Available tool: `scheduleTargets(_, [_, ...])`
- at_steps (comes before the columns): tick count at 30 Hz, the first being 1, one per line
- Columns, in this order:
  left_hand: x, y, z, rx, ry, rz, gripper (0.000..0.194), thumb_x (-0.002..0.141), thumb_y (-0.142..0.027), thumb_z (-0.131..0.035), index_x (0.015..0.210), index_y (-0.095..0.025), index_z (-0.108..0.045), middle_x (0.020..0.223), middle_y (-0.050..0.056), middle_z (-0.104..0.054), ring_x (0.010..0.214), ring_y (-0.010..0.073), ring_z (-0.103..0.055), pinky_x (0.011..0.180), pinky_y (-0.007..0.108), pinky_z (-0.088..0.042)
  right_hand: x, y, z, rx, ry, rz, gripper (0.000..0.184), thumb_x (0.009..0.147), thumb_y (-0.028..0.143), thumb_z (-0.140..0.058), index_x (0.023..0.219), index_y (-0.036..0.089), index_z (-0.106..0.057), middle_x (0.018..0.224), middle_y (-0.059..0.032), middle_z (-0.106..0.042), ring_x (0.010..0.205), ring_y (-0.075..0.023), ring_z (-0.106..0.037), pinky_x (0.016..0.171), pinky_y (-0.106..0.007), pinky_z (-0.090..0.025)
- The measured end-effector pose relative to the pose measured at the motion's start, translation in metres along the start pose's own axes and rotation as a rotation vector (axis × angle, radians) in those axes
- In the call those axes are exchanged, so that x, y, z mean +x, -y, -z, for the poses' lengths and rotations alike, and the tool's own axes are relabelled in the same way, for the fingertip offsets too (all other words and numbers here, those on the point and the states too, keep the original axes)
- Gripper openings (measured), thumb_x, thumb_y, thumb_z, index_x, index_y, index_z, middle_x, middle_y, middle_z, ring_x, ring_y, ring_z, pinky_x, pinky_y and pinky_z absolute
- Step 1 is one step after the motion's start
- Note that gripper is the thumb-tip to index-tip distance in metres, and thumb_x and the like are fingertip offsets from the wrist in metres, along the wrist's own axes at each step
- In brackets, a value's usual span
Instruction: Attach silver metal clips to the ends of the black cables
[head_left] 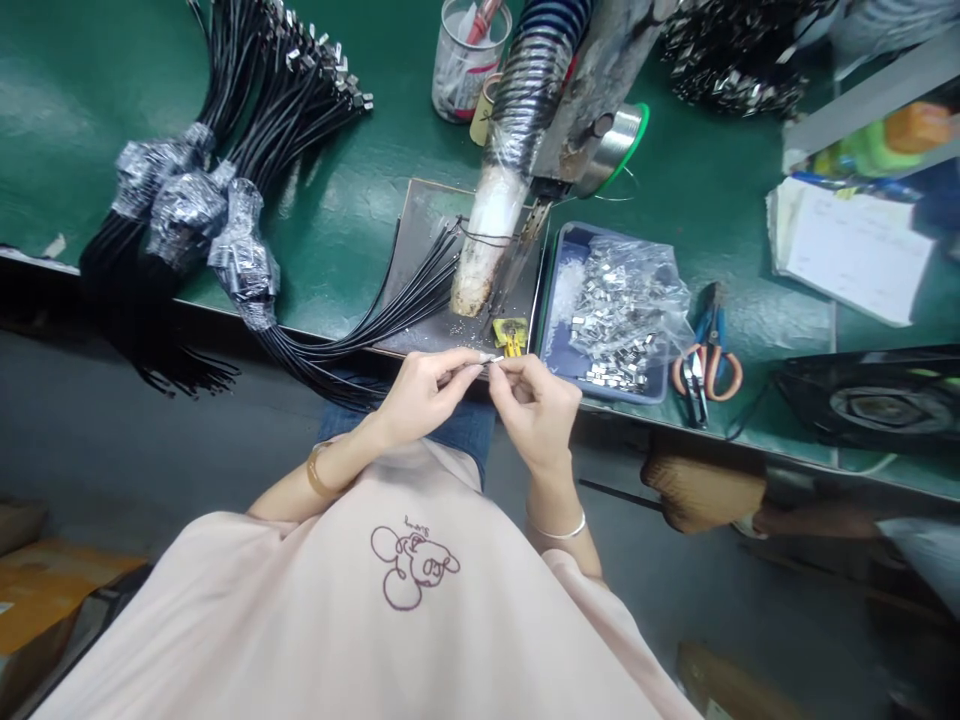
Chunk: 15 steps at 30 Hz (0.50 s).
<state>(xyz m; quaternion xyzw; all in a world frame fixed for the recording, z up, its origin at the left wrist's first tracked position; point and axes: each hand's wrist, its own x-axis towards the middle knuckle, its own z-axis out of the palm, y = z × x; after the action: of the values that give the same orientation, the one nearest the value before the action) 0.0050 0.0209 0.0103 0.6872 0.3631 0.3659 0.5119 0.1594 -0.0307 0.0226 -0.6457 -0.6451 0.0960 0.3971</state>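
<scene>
1. Left hand [431,392] pinches a thin dark piece [486,363], thumb and fingers clamped on it;
2. Right hand [536,402] has thumb and fingertips together on its right end; finer detail is too small to tell;
3. Thin dark piece is at the surface's [330,220] near edge; black cables [322,352] lie left, a blue tray [553,352] right.
</scene>
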Motion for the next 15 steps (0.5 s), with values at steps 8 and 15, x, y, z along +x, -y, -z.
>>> scheduleTargets(8, [-0.015,0.009,-0.014,0.397,0.114,-0.227,0.026,0.098,-0.022,-0.050,0.090,-0.015,-0.074,0.079,0.009,-0.073,0.072,0.0175,-0.067,0.069,0.026,-0.050,0.025,-0.060,0.045,-0.193,-0.087,-0.248,0.023,0.085,0.039,-0.064,0.071,0.020,-0.064,0.061,0.0010,-0.063,0.051,-0.0130,-0.051,0.056,-0.028,-0.040])
scheduleTargets(15, [-0.007,0.017,0.014,-0.235,0.716,0.131,0.027,0.091,-0.029,-0.059,0.074,-0.013,-0.072,0.049,-0.003,-0.053,0.046,0.0079,-0.046,0.054,0.021,-0.037,0.043,-0.082,0.040,-0.258,0.200,-0.214,0.016,0.080,0.034,-0.066,0.072,0.020,-0.068,0.071,-0.0022,-0.071,0.052,-0.0132,-0.050,0.062,-0.029,-0.040])
